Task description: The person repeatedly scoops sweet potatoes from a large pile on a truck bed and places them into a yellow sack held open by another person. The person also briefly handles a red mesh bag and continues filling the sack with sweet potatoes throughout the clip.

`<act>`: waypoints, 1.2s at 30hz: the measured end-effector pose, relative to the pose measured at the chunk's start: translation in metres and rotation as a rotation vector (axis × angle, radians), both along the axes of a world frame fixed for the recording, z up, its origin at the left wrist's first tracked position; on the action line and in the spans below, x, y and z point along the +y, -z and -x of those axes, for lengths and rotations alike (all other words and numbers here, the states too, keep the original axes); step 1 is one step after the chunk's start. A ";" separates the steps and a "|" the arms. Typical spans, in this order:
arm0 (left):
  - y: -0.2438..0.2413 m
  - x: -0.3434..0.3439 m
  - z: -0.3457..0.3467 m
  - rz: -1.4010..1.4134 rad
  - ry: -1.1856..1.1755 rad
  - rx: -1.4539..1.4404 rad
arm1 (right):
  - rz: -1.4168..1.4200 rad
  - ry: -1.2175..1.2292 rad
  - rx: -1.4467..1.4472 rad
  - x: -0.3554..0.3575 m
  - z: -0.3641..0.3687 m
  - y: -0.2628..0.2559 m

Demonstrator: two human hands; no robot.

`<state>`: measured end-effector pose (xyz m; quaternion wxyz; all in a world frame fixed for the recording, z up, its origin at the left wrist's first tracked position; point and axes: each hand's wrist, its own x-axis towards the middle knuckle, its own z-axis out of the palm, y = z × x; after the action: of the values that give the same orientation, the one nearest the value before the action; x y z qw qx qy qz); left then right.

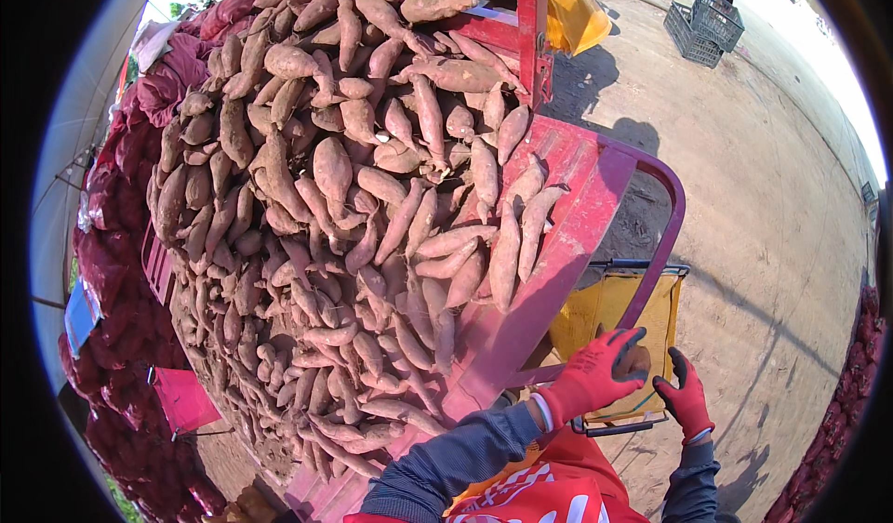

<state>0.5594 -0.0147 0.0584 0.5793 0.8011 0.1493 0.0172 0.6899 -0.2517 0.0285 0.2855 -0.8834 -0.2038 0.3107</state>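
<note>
My left hand [589, 376], in a red glove with dark coated fingertips, is curled around a brown sweet potato [635, 361], mostly hidden by the fingers. Below it hangs a yellow fabric carrier [656, 310] with dark bar handles, beside the truck bed's red rail [666, 244]. My right hand [687, 394], gloved alike, is at the carrier's right edge with thumb and fingers apart and nothing in it. To the left, a large heap of sweet potatoes [377, 181] covers much of the red metal bed [513, 342]. Several longer ones lie along its near edge.
Stacked red mesh sacks [118, 328] line the left side, with a pink fabric carrier [183, 399] beside the heap. Black plastic crates [701, 28] stand on the concrete ground [753, 195], next to part of a person. More filled sacks [841, 418] run along the right.
</note>
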 end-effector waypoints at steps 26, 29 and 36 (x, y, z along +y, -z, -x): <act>0.031 0.291 0.182 1.093 -0.641 -0.716 | -0.845 -0.311 1.133 0.442 -0.015 0.029; 0.042 0.241 0.134 0.570 -0.722 -0.531 | -0.807 -0.306 1.157 0.370 0.014 -0.031; 0.021 0.032 -0.004 1.284 -0.615 -0.307 | -0.736 -0.027 0.734 0.157 0.004 -0.078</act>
<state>0.5638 0.0174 0.0376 0.9186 0.2135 0.2654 0.2004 0.6858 -0.0951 0.1068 0.6258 -0.5548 -0.1974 0.5116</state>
